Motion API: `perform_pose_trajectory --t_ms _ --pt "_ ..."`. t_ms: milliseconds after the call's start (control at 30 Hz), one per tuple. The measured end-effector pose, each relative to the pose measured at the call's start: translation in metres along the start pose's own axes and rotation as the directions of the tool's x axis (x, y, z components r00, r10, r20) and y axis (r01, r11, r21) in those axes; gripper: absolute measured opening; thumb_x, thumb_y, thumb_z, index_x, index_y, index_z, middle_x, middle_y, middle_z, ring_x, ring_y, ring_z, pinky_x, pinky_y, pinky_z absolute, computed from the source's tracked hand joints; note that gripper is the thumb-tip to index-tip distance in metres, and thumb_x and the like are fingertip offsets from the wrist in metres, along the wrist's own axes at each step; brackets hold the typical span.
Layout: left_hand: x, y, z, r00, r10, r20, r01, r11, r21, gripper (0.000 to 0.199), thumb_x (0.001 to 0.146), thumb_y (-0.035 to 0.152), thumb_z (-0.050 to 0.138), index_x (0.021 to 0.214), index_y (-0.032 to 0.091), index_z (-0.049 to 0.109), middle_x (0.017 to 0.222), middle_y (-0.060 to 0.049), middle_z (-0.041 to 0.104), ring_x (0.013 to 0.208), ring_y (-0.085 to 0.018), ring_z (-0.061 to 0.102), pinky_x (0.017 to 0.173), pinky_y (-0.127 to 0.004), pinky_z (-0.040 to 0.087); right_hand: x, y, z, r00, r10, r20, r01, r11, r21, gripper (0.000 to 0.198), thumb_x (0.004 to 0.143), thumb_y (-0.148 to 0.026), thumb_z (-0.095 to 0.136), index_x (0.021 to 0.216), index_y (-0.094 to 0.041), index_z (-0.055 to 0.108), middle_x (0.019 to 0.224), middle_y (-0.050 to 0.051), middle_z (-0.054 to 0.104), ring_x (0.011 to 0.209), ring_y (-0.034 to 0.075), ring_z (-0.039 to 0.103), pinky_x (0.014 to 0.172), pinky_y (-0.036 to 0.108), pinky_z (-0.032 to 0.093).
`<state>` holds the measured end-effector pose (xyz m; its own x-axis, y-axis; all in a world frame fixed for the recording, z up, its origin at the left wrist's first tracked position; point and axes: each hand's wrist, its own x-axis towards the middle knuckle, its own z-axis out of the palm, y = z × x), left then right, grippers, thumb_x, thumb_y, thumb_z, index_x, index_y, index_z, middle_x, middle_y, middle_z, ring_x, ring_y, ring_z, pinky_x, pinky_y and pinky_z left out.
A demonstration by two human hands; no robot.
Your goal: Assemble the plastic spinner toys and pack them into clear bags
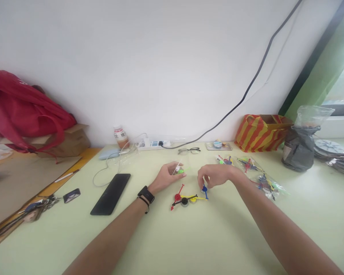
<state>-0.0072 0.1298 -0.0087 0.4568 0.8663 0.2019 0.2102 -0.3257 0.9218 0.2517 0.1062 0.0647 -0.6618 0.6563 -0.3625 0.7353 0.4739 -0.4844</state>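
The left hand (171,175) was curled around a white piece (177,168) and a green piece (180,171), holding them between thumb and fingers just above the surface (172,240). The right hand (203,186) had its thumb and fingers drawn narrow on a blue piece (204,190), whose thin arm pointed toward the wearer; whether the piece was lifted or rested on the surface, one could not tell. Between the forearms, just beside the blue piece, lay a red piece (177,197), a black piece (184,202) and a yellow piece (193,199), their arrow-like arms overlapping. To the right, beyond the right wrist, clear packets (248,164) of similar colored pieces were spread out. A dark watch (146,194) circled the left wrist, and a black phone (111,194) lay to its left. Farther back stood a pair of glasses (189,151), a white power strip (150,144) near the wall, a bottle (121,137) and a red-and-yellow striped bag (253,133).
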Motion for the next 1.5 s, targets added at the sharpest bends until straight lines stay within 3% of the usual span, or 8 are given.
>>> perform_pose_trajectory --t_ms 233,467,600,733,967,1067,1167,1500 --pt "0.001 0.000 -0.001 0.997 -0.053 -0.049 0.051 0.997 -0.058 0.059 0.074 0.049 0.087 0.119 0.015 0.068 0.096 -0.009 0.077 0.086 -0.021 0.072 0.080 -0.032 0.057 0.007 0.016 0.000 0.996 0.092 0.009 -0.092 0.996 0.002 0.024 0.063 -0.032 0.083 0.083 -0.021 0.079 0.093 0.004 0.073 0.082 0.021 0.065 0.063 0.027 0.044" --pt "0.001 -0.003 0.000 0.998 -0.048 -0.041 0.047 0.998 -0.028 0.062 0.074 0.048 0.087 0.123 0.015 0.067 0.102 -0.011 0.078 0.088 -0.022 0.072 0.079 -0.034 0.059 -0.018 0.012 -0.013 0.987 0.126 -0.096 -0.106 0.976 0.192 0.016 0.079 -0.022 0.066 0.095 -0.018 0.066 0.090 0.006 0.072 0.076 0.018 0.069 0.063 0.027 0.048" --pt "0.001 -0.005 0.001 0.999 -0.022 -0.042 0.022 1.000 0.015 0.059 0.076 0.049 0.086 0.121 0.015 0.068 0.098 -0.010 0.077 0.087 -0.021 0.072 0.079 -0.033 0.058 -0.035 0.008 -0.025 0.956 0.078 -0.284 0.049 0.908 0.416 0.025 0.087 -0.023 0.063 0.112 -0.022 0.061 0.103 0.005 0.069 0.081 0.017 0.073 0.076 0.031 0.056" --pt "0.001 -0.004 0.003 0.999 0.003 -0.047 -0.001 0.999 0.055 0.055 0.077 0.048 0.085 0.119 0.015 0.070 0.101 -0.010 0.077 0.091 -0.023 0.072 0.082 -0.033 0.057 -0.040 0.000 -0.032 0.832 0.072 -0.550 0.282 0.799 0.531 0.030 0.094 -0.044 0.065 0.112 -0.020 0.060 0.098 0.005 0.069 0.087 0.019 0.074 0.086 0.037 0.060" --pt "-0.002 -0.002 0.006 0.996 0.060 -0.063 -0.049 0.985 0.166 0.049 0.084 0.045 0.078 0.121 0.016 0.070 0.099 -0.008 0.078 0.087 -0.021 0.070 0.080 -0.032 0.054 -0.030 -0.033 -0.032 0.498 0.056 -0.865 0.571 0.729 0.377 0.031 0.095 -0.049 0.068 0.105 -0.022 0.056 0.096 0.006 0.074 0.087 0.019 0.073 0.090 0.041 0.060" --pt "-0.002 -0.003 0.007 0.994 0.092 -0.065 -0.075 0.972 0.224 0.046 0.086 0.046 0.076 0.123 0.018 0.069 0.097 -0.006 0.077 0.083 -0.019 0.068 0.076 -0.030 0.052 -0.028 -0.046 -0.029 0.422 -0.002 -0.907 0.518 0.821 0.239 0.026 0.098 -0.047 0.063 0.103 -0.021 0.063 0.100 0.008 0.075 0.092 0.021 0.072 0.087 0.037 0.060" --pt "-0.003 -0.003 0.008 0.994 0.102 -0.049 -0.084 0.957 0.277 0.045 0.088 0.048 0.073 0.123 0.020 0.070 0.096 -0.004 0.077 0.079 -0.018 0.065 0.071 -0.029 0.050 -0.027 -0.054 -0.027 0.395 -0.091 -0.914 0.385 0.920 0.075 0.022 0.102 -0.040 0.057 0.103 -0.021 0.069 0.103 0.008 0.074 0.091 0.021 0.071 0.079 0.032 0.057" --pt "-0.005 0.001 0.009 0.989 0.151 -0.006 -0.142 0.943 0.300 0.042 0.089 0.047 0.072 0.123 0.022 0.070 0.096 -0.003 0.077 0.081 -0.018 0.066 0.074 -0.029 0.050 -0.019 -0.049 -0.020 0.453 -0.139 -0.881 0.108 0.989 -0.101 0.012 0.097 -0.020 0.056 0.102 -0.022 0.066 0.090 0.002 0.073 0.072 0.015 0.063 0.069 0.028 0.047"
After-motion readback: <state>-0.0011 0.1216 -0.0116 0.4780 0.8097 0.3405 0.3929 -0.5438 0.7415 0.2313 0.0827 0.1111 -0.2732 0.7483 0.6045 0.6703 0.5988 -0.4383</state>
